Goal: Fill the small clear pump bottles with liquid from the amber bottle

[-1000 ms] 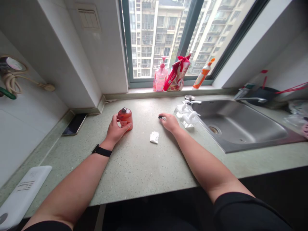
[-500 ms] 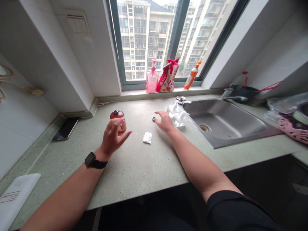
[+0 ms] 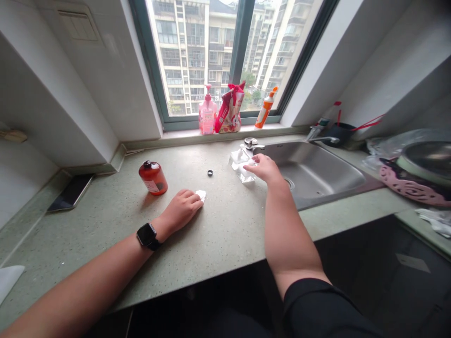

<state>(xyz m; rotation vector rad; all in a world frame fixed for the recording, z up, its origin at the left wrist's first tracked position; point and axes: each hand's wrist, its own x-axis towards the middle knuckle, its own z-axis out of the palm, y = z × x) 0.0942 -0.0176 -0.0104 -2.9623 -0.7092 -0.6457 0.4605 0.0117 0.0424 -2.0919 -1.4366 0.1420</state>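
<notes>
My left hand (image 3: 181, 206) rests on the countertop, its fingers closed over a small crumpled white tissue-like piece (image 3: 201, 194). An amber-red bottle (image 3: 154, 178) with a pale label and a dark neck stands upright to the left of that hand. My right hand (image 3: 266, 168) is at two clear, square-sided containers (image 3: 244, 173) with white tops, beside the sink. Its thumb and fingers close around the white top of the nearer one, partly hiding it. A small black ring-shaped cap (image 3: 210, 172) lies on the counter between my hands.
The steel sink (image 3: 317, 173) lies to the right, with its faucet (image 3: 322, 139) behind. On the windowsill stand a pink pump bottle (image 3: 207, 112), a red-and-white bag (image 3: 230, 110) and an orange bottle (image 3: 266, 110). A dark phone (image 3: 70, 192) lies by the left wall.
My left hand has come away from the amber bottle and down to the white piece. My right hand has left the black cap and moved right to the clear containers.
</notes>
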